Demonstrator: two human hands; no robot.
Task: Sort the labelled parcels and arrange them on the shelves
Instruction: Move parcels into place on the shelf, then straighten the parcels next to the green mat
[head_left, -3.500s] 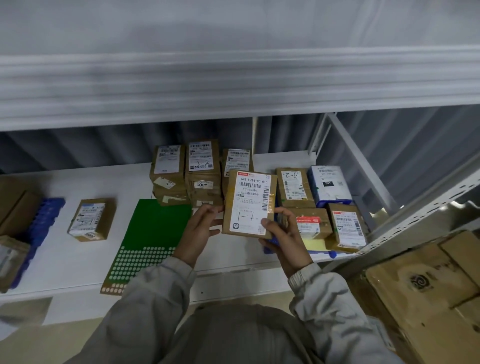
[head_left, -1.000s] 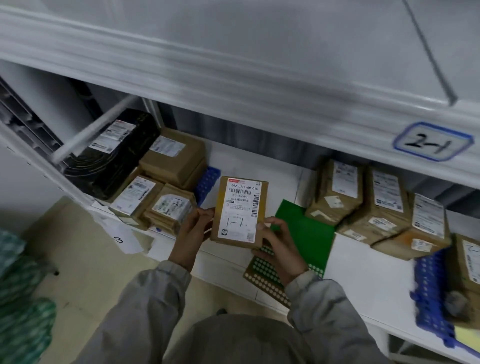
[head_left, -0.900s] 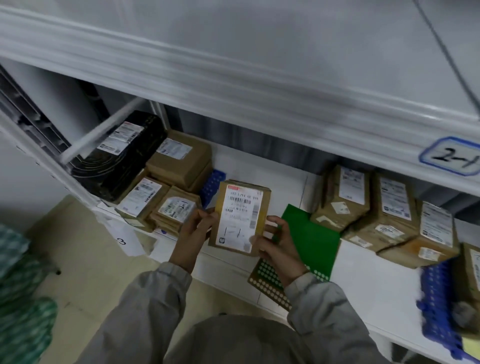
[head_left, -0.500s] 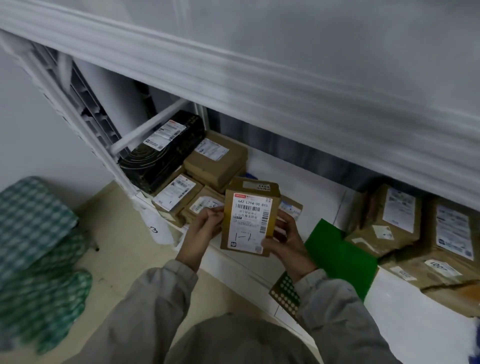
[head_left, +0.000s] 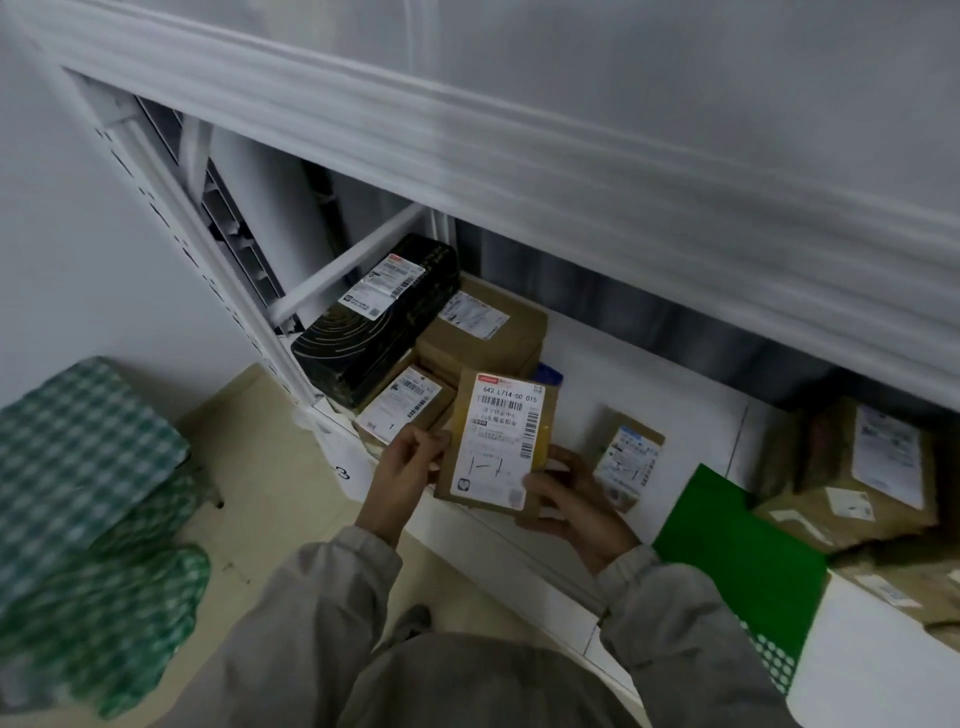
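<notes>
I hold a small brown parcel (head_left: 496, 441) with a white barcode label, hand-marked "1-1", upright over the front edge of the white shelf (head_left: 649, 400). My left hand (head_left: 408, 467) grips its left edge and my right hand (head_left: 571, 501) holds its lower right corner. Just behind it at the shelf's left end lies a cluster: a black parcel (head_left: 374, 322), a large brown box (head_left: 483, 332) and a flat labelled parcel (head_left: 402, 402). A single small parcel (head_left: 626, 457) stands to the right.
A green perforated sheet (head_left: 743, 556) lies on the shelf at my right, with several brown parcels (head_left: 857, 473) behind it. The upper shelf's front beam (head_left: 519, 135) overhangs. A green checked bag (head_left: 88, 499) sits on the floor at left, beside the rack's upright post (head_left: 208, 249).
My view and the held parcel have shifted left along the shelf, from the right-hand stacks toward the cluster at the left end. Both hands have kept their grip throughout.
</notes>
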